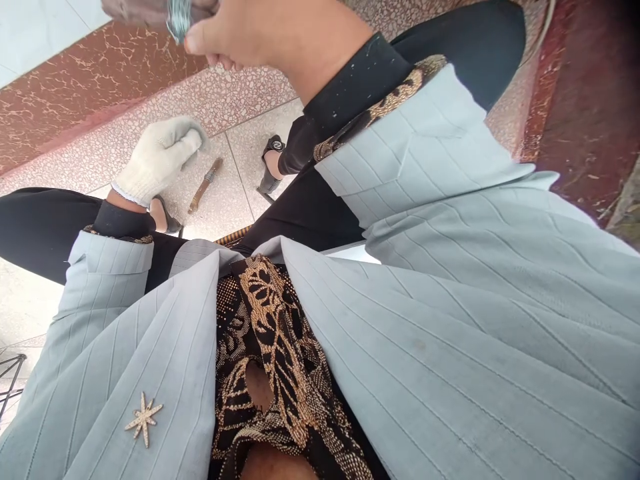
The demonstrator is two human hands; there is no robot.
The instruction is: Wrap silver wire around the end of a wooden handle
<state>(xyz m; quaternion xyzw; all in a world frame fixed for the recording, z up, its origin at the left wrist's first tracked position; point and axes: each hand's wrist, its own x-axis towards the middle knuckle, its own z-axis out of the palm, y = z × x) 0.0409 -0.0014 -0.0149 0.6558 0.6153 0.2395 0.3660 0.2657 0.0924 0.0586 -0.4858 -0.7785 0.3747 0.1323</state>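
My right hand, bare, is at the top edge, closed on a dark brown piece with shiny wire wound round it. The thumb presses beside the wire, and the frame cuts off the upper part. My left hand, in a white knitted glove, hangs lower and to the left with its fingers curled in. What lies inside them, if anything, is hidden. Just right of the glove, a short brown stick-like piece with a wire-wrapped band rests on the floor tiles.
My two feet in black shoes stand on the pale tiles, between my spread knees. A speckled step edge and a red-brown veined stone band run across ahead. Thin black metal legs show at the lower left.
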